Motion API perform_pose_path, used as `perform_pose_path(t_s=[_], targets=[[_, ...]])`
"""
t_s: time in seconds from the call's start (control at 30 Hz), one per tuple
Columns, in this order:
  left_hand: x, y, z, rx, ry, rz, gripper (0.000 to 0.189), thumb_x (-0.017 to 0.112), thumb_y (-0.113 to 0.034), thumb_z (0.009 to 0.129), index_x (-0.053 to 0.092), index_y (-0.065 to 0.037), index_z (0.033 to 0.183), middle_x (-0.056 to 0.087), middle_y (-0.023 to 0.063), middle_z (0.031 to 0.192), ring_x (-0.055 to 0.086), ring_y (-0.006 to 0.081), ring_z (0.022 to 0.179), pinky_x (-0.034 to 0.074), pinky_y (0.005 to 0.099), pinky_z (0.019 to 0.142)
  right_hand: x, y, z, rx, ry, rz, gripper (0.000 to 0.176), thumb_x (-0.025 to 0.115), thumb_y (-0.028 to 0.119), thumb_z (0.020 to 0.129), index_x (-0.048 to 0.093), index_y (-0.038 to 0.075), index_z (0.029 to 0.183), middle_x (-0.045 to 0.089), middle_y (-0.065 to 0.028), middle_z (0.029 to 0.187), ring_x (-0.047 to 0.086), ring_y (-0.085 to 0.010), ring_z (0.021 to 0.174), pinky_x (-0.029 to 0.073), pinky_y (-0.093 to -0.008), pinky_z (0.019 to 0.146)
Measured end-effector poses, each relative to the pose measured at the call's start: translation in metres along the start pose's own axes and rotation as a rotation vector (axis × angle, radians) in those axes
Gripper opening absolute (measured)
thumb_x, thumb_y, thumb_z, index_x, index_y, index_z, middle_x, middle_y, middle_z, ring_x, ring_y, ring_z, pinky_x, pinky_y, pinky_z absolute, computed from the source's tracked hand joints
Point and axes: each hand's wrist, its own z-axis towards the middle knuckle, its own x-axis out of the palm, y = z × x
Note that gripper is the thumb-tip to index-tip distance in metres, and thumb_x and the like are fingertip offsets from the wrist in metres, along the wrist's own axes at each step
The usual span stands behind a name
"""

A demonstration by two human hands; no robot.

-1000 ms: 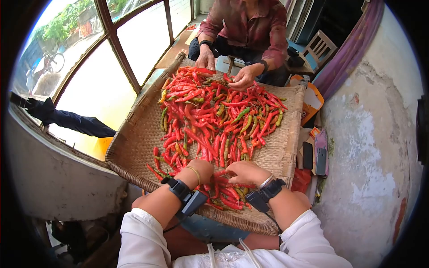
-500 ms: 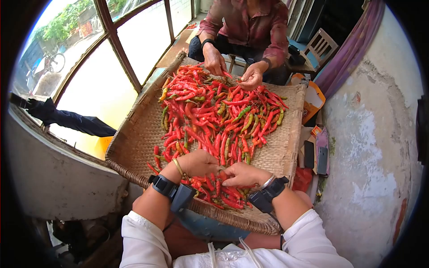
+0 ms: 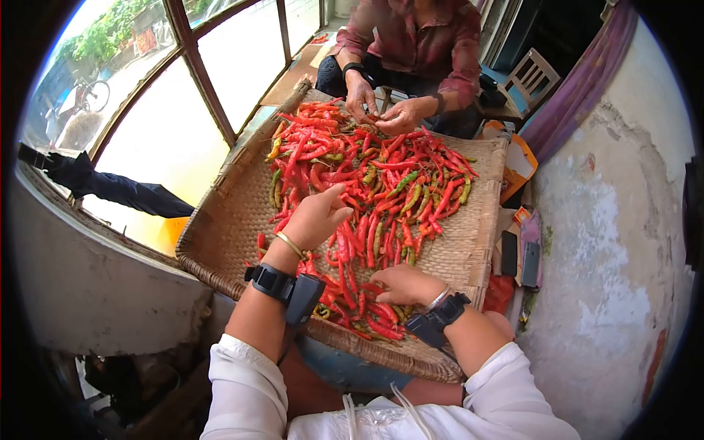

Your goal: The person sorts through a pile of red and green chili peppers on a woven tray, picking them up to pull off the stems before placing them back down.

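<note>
Left hand: raised palm-down (image 3: pixel 314 218) above the middle of the red peppers (image 3: pixel 339 177), thumb and forefinger apart, fingers aimed toward the tray's far end; whether it touches a pepper cannot be told.
Right hand: low over the near cluster (image 3: pixel 381 323), fingers bent and pointing left; whether they are together or grip a pepper cannot be told.
Peppers: heaped on a woven tray (image 3: pixel 233 224), mostly red with some green, their long axes at mixed angles; several at center run lengthwise between the two people, while some in the near cluster slant down to the right.
Across the tray: a person in a dark red shirt (image 3: pixel 425 51), both hands close together over the far peppers.
</note>
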Motion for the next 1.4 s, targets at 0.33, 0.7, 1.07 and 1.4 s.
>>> perform_pose_path(t_s=[0.33,0.7,1.07,1.4], targets=[[0.019,0.006,-0.026,-0.271,0.658,0.745,0.029,0.060,-0.030,0.069,0.065,-0.007,0.085,0.063,0.0136,0.084,0.061,0.0282,0.082,0.048,0.0389,0.072,0.022,0.015,0.000,-0.007,0.210,-0.042,0.037,0.067,0.025,0.068,0.055,0.006,0.097,0.061,-0.0131,0.088,0.057,-0.0307,0.086,0.044,-0.0395,0.073],[0.050,-0.003,-0.036,-0.053,1.155,0.736,0.038,0.069,-0.037,0.062,0.066,-0.007,0.085,0.064,0.0112,0.085,0.061,0.0281,0.081,0.048,0.0385,0.070,0.031,0.017,0.004,0.096,0.223,-0.284,0.021,0.061,0.015,0.067,0.064,0.006,0.086,0.063,-0.0137,0.085,0.060,-0.0293,0.084,0.047,-0.0391,0.070],[0.048,-0.012,-0.039,-0.199,0.628,0.799,0.040,0.055,-0.046,0.074,0.066,-0.008,0.076,0.063,0.0105,0.077,0.061,0.0280,0.075,0.049,0.0388,0.065,0.033,0.020,0.005,0.088,0.244,-0.299,0.022,0.060,0.021,0.068,0.065,0.008,0.085,0.063,-0.0135,0.086,0.060,-0.0286,0.086,0.047,-0.0383,0.072],[0.045,-0.006,-0.027,-0.208,0.639,0.740,0.032,0.061,-0.037,0.073,0.065,-0.006,0.084,0.063,0.0114,0.078,0.061,0.0270,0.075,0.049,0.0382,0.066,-0.024,-0.012,-0.003,-0.043,-0.246,0.308,0.013,0.060,0.016,0.071,0.058,0.003,0.073,0.058,-0.0057,0.065,0.055,-0.0167,0.059,0.042,-0.0314,0.054]])
